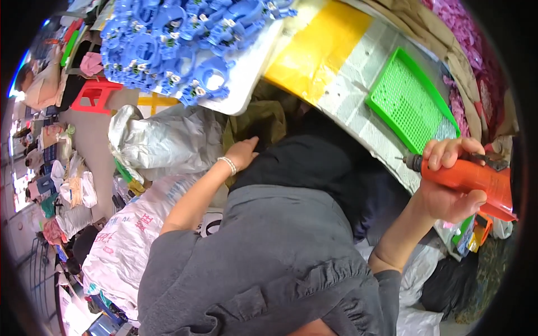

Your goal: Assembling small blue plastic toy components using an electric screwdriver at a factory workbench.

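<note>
My right hand [443, 199] is wrapped round an orange-red electric screwdriver [471, 180], raised at the right beside the table. Its dark nose and thin bit point left, close to a green perforated tray [409, 98]. My left hand [244, 155], with a beaded bracelet at the wrist, is low beside my lap. Its fingers reach towards the mouth of an olive-green sack [269, 120]; they look stretched out, and I see nothing held in them. Many blue plastic parts [168, 47] with small white-and-dark pieces lie heaped on a white board [244, 84] at the far left of the table.
The table [356, 67] has yellow tape across its top. A silvery sack [168, 137] and a white woven sack [126, 241] stand at my left. Farther left are a red stool [95, 95] and another person [45, 84]. Pink pieces [465, 33] lie at the far right.
</note>
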Tool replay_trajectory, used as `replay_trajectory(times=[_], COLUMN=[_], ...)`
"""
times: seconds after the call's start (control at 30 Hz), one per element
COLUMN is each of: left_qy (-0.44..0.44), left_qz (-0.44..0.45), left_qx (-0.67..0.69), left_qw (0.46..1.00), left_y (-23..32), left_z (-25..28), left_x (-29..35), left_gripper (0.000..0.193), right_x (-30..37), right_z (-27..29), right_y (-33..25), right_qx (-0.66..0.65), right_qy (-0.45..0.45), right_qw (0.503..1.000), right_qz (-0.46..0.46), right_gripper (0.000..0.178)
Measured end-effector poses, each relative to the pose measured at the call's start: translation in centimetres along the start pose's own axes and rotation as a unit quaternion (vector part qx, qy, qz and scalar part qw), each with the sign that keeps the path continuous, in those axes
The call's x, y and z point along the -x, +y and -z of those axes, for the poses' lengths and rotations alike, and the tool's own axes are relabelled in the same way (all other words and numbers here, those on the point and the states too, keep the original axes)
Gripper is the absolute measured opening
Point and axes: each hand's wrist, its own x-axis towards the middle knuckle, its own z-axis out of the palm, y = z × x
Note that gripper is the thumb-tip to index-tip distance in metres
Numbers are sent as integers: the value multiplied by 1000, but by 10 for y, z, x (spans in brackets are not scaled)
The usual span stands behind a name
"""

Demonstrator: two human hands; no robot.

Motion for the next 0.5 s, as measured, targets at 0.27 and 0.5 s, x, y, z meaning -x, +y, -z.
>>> replay_trajectory(times=[0.27, 0.5], left_qy=[199, 539], left_qz=[-306, -231], left_qx=[133, 69], left_qw=[921, 807], left_y=[108, 112], left_z=[120, 180], left_x=[102, 128], left_gripper=[32, 20], right_x=[-16, -19], right_z=[-9, 0], right_y=[6, 8], right_qx=[107, 126], right_qy=[115, 126], right_qw=[988, 984], right_qz=[-5, -9], right_gripper=[69, 60])
